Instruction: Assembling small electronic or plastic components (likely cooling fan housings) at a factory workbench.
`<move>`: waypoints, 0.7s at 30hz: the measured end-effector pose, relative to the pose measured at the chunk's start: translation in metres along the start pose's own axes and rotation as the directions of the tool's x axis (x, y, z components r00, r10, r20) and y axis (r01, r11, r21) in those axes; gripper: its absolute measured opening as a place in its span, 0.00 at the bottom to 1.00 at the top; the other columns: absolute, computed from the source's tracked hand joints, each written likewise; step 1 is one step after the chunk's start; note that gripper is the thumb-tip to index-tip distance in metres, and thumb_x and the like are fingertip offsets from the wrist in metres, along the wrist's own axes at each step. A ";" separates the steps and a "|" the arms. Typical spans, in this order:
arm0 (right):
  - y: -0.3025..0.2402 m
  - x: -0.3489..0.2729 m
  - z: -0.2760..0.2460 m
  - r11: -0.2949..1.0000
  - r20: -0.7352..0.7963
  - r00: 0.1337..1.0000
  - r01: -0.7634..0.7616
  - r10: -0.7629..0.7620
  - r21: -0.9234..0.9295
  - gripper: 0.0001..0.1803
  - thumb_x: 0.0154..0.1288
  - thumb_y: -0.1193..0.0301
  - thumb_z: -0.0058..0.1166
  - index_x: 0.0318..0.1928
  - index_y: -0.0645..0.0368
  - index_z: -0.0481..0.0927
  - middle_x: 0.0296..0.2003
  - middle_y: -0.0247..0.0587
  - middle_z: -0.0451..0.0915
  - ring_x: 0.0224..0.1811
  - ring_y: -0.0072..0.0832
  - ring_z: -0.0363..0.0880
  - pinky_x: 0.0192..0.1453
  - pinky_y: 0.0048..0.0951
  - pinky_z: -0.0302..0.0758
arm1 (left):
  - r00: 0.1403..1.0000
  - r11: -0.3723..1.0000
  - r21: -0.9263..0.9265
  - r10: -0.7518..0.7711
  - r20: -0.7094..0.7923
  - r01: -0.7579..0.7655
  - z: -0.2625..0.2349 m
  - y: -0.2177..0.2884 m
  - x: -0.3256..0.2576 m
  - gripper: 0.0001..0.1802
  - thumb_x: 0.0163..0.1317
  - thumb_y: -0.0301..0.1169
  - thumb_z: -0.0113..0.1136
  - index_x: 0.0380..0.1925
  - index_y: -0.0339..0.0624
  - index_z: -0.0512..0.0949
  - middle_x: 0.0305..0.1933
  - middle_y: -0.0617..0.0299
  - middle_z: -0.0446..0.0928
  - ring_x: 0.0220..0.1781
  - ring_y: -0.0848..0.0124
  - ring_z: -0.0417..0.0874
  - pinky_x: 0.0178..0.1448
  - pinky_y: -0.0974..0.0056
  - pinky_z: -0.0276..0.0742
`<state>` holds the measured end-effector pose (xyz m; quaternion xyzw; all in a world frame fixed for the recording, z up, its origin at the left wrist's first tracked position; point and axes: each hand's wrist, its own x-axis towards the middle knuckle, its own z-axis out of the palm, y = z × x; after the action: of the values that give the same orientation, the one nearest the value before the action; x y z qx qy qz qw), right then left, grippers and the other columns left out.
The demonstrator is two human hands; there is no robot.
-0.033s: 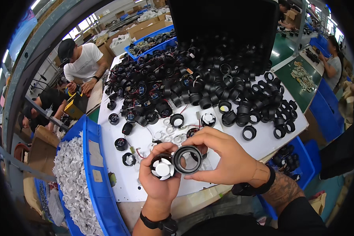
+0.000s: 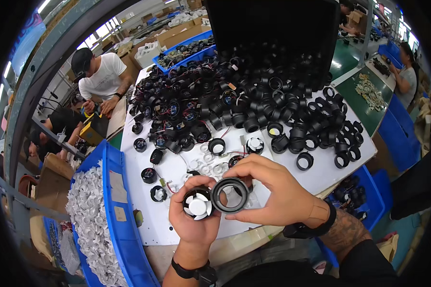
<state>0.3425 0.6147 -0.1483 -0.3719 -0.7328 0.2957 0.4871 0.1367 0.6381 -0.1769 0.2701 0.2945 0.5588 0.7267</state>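
At the left, a blue bin (image 2: 129, 248) of smooth moulded plastic holds a heap of white parts (image 2: 88, 215), curled, thin and matte. Right of it, over the near edge of the white surface (image 2: 160, 229), the left hand (image 2: 195, 229) has its fingers wrapped around a black fan unit (image 2: 198, 206), a short cylinder with a pale hub and stubby, petal-like blades turned up toward the head. Just to the right and slightly farther off is a black ring (image 2: 230, 209) — its left rim meets or overlaps the unit's right edge, and whether the two really touch I cannot tell. Neither piece has a long side in this view; both are round, their faces turned up much the same way, so the offset between them runs chiefly left to right. The right hand (image 2: 277, 196) is the nearer one to the ring and grips it from the right, thumb at the near rim and fingers at the far one. The ring looks like hard, dull plastic, stepped inside around a hollow middle. Beyond the hands, small translucent rings (image 2: 208, 158) lie on the surface; farther off, wired fan units (image 2: 177, 103) pile up at left — and plain black collars (image 2: 297, 138), short and tubular, at right.
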 end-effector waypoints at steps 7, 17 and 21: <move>-0.009 -0.007 0.000 0.991 -0.011 0.999 -0.033 0.034 0.131 0.31 0.54 0.70 0.78 0.58 0.61 0.80 0.47 0.44 0.85 0.48 0.36 0.87 0.55 0.34 0.84 | 0.979 0.976 -0.199 0.120 0.166 -0.086 0.016 0.012 -0.005 0.23 0.84 0.46 0.35 0.48 0.43 0.77 0.48 0.54 0.78 0.44 0.60 0.75 0.52 0.55 0.72; -0.014 -0.010 0.009 0.987 -0.063 0.998 -0.006 0.017 0.162 0.33 0.57 0.63 0.79 0.60 0.63 0.81 0.46 0.46 0.86 0.46 0.35 0.90 0.54 0.32 0.86 | 0.938 0.951 -0.062 0.309 0.157 -0.303 0.015 0.006 -0.007 0.23 0.84 0.45 0.34 0.46 0.41 0.75 0.44 0.55 0.77 0.49 0.61 0.73 0.59 0.56 0.70; -0.013 -0.012 0.015 0.990 -0.069 0.997 -0.012 0.022 0.142 0.34 0.57 0.60 0.79 0.60 0.63 0.81 0.45 0.47 0.85 0.45 0.37 0.88 0.52 0.35 0.85 | 0.908 0.900 0.194 0.342 0.243 -0.391 0.018 0.004 -0.012 0.26 0.83 0.47 0.36 0.55 0.36 0.74 0.51 0.50 0.80 0.57 0.59 0.78 0.63 0.54 0.76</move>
<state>0.3284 0.5971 -0.1492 -0.3530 -0.6891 0.3379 0.5351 0.1450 0.6262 -0.1602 0.4618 0.2273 0.6159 0.5964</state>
